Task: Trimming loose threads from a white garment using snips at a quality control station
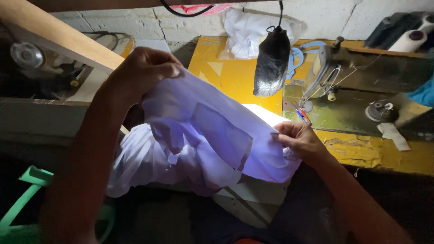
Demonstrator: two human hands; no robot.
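Observation:
A white garment [203,135] with a sewn patch pocket is stretched between both my hands above the yellow sewing table [230,74]. My left hand [142,70] grips its upper left edge, raised high. My right hand [298,138] pinches the lower right edge near the table's front. More white fabric bunches and hangs below, toward my lap. A black-shaded lamp [271,61] lights the cloth from behind.
A sewing machine [361,86] lies tipped back on the table's right side, its olive bed up. Crumpled white cloth [246,31] sits at the back by the wall. A wooden beam [54,36] crosses upper left, another machine [31,58] under it. A green plastic object [27,194] is lower left.

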